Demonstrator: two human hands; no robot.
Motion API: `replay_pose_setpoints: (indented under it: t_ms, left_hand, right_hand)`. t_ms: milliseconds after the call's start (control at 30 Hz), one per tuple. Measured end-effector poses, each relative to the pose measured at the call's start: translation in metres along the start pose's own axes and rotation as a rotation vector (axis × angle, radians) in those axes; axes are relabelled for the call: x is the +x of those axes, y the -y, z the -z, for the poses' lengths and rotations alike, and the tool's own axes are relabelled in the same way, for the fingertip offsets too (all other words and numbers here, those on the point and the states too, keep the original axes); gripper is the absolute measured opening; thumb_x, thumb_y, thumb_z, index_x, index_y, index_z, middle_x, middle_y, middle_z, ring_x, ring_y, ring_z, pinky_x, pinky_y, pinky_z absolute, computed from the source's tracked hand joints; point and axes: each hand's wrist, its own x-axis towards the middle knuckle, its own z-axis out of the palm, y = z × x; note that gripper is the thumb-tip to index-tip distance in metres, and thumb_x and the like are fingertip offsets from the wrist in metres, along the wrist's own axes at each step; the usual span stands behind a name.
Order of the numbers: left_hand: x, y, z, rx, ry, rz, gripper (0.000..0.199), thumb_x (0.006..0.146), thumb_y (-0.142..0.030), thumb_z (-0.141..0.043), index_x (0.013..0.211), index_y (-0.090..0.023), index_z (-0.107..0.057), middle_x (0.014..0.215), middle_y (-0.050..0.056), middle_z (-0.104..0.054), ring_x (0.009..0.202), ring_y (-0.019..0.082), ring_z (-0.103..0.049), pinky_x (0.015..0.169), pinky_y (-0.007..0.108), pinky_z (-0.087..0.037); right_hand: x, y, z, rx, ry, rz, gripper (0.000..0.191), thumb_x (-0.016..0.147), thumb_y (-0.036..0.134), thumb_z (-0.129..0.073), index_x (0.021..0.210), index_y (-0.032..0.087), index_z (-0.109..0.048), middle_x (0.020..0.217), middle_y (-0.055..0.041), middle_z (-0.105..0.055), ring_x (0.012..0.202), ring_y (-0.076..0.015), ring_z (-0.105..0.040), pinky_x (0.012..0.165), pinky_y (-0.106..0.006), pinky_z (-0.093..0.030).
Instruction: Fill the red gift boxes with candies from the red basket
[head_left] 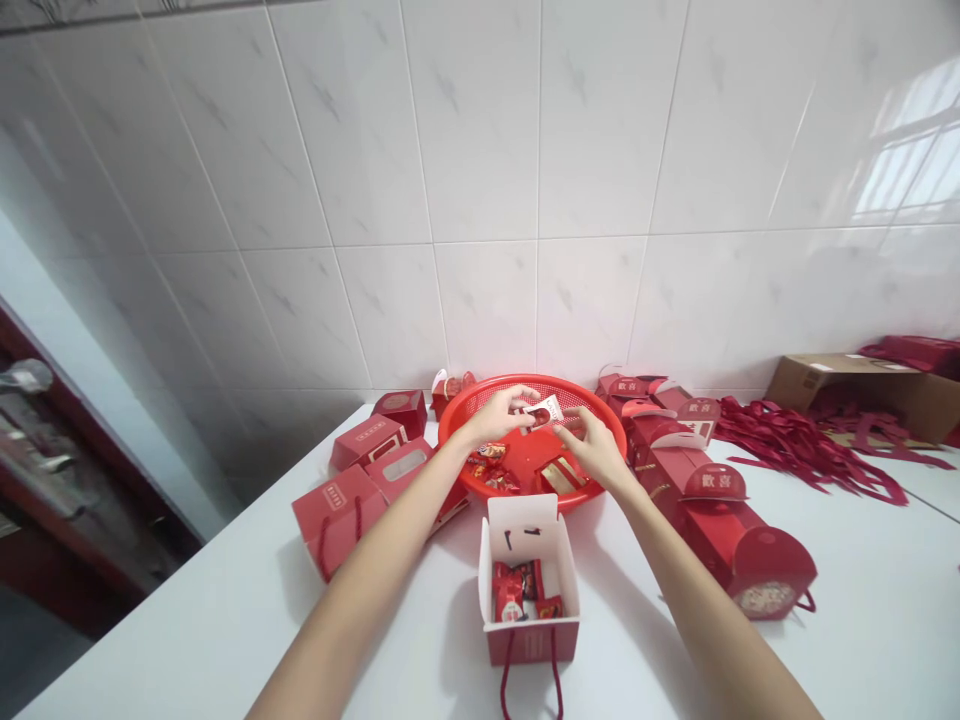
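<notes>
Above a red plastic basket [616, 440], my left hand [501, 412] and my right hand [592, 443] hold a small white-and-red candy packet [544, 411] between them, fingers closed on its two sides. Inside the basket lie several wrapped candies [491, 465] at the left and a gold-and-red packet [561, 474] at the right. Nearer to me stands an open gift box [531, 643], white inside and red outside, with a dark red cord handle hanging at its front. Several red wrapped candies [517, 590] rest on its floor.
Closed red boxes [341, 515] stand left of the basket. A row of red boxes [720, 520] lines the right side. Farther right are a heap of dark red ribbons [795, 445] and an open cardboard box [847, 385]. A tiled wall [487, 200] bounds the white table [225, 640].
</notes>
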Motion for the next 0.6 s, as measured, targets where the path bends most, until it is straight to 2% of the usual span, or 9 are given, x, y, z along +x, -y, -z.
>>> replay_pose_setpoints:
  t_ms: [167, 367, 467, 600]
  left_hand:
    - [-0.028, -0.004, -0.002, -0.165, 0.013, -0.042, 0.034, 0.077, -0.025, -0.071, 0.108, -0.013, -0.065, 0.099, 0.009, -0.071, 0.088, 0.018, -0.067, 0.077, 0.029, -0.053]
    - [-0.037, 0.008, -0.005, -0.188, 0.005, -0.031, 0.041, 0.079, -0.046, -0.072, 0.099, -0.01, -0.067, 0.092, 0.01, -0.07, 0.075, 0.017, -0.065, 0.063, 0.027, -0.054]
    - [-0.037, 0.011, -0.008, -0.07, 0.021, 0.035, 0.034, 0.083, -0.042, -0.068, 0.096, -0.011, -0.065, 0.09, 0.009, -0.07, 0.074, 0.017, -0.065, 0.064, 0.028, -0.054]
    - [-0.039, 0.007, -0.012, 0.096, 0.088, 0.113, 0.018, 0.083, -0.028, -0.064, 0.09, -0.011, -0.065, 0.087, 0.008, -0.072, 0.076, 0.018, -0.067, 0.066, 0.026, -0.053]
  right_hand:
    - [-0.001, 0.009, -0.002, 0.13, 0.097, 0.104, 0.027, 0.09, 0.043, -0.057, 0.084, 0.017, -0.062, 0.081, -0.0066, -0.073, 0.076, -0.0196, -0.07, 0.072, -0.03, -0.054]
    - [-0.005, 0.015, -0.006, 0.118, 0.111, 0.14, 0.023, 0.084, 0.039, -0.062, 0.077, 0.017, -0.065, 0.074, -0.0039, -0.071, 0.07, -0.0188, -0.066, 0.067, -0.029, -0.051]
    - [-0.005, 0.015, -0.006, 0.104, 0.067, 0.124, 0.014, 0.082, 0.029, -0.059, 0.082, 0.018, -0.066, 0.083, -0.0053, -0.074, 0.077, -0.019, -0.068, 0.073, -0.029, -0.051]
    - [-0.006, 0.014, -0.005, 0.08, 0.004, 0.089, 0.012, 0.078, 0.023, -0.057, 0.084, 0.018, -0.066, 0.09, -0.0071, -0.075, 0.083, -0.0204, -0.069, 0.077, -0.031, -0.052]
